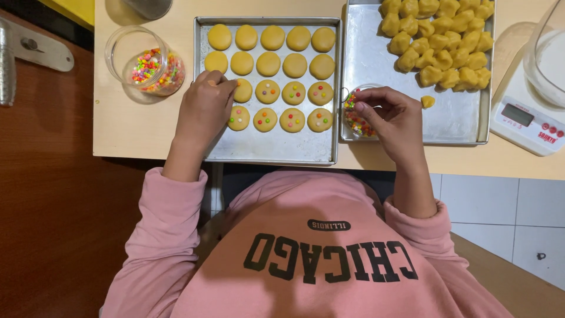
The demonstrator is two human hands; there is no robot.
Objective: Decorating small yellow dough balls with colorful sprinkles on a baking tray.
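We are pinching the left hand point(204, 109) onto a cookie point(242, 91); the right hand point(393, 118), fingers curled, is picking sprinkles point(356, 121) at 3 o'clock.

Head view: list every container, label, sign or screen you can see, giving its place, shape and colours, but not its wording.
Kitchen scale: right table edge, white, grey rectangular screen, small red buttons.
Glass jar: left of the baking tray, round, clear, holding multicoloured sprinkles.
Small round dish: beside the right hand, clear, same sprinkles.
Sweatshirt print: pink fabric, dark block lettering.
Left hand: at the decorated cookies.
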